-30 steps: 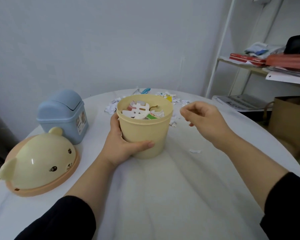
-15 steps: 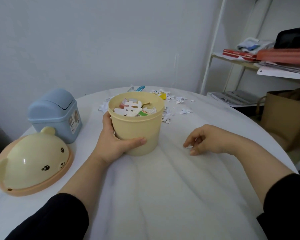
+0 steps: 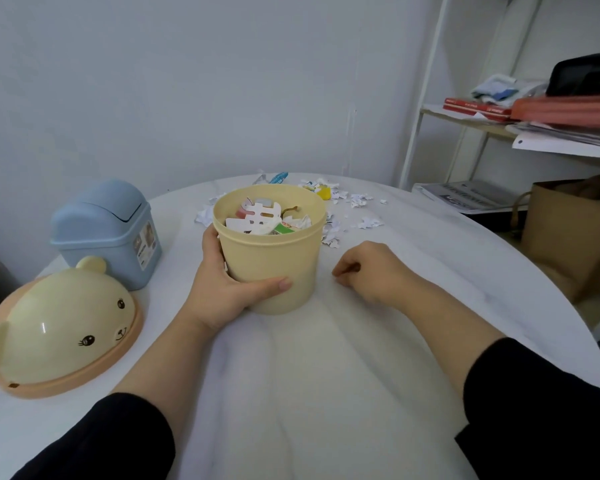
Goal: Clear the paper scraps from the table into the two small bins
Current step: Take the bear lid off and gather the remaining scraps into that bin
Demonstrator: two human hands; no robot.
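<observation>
Left hand [image 3: 219, 289] grips full bin [image 3: 274, 261]; right hand [image 3: 371, 271] curled beside it, pinch unclear; heaped scraps [image 3: 260, 220] may spill if bin tips.

Shelf rack [image 3: 465, 122]: white frame, well right of and beyond the right hand [image 3: 371, 271].
Red books [image 3: 475, 106]: flat on the upper shelf.
Black bag [image 3: 586, 74]: farther right, above the books.
Newspapers [image 3: 471, 197]: on the lower shelf.
Paper bag [image 3: 568, 237]: brown, right of the right hand, past the table edge.
</observation>
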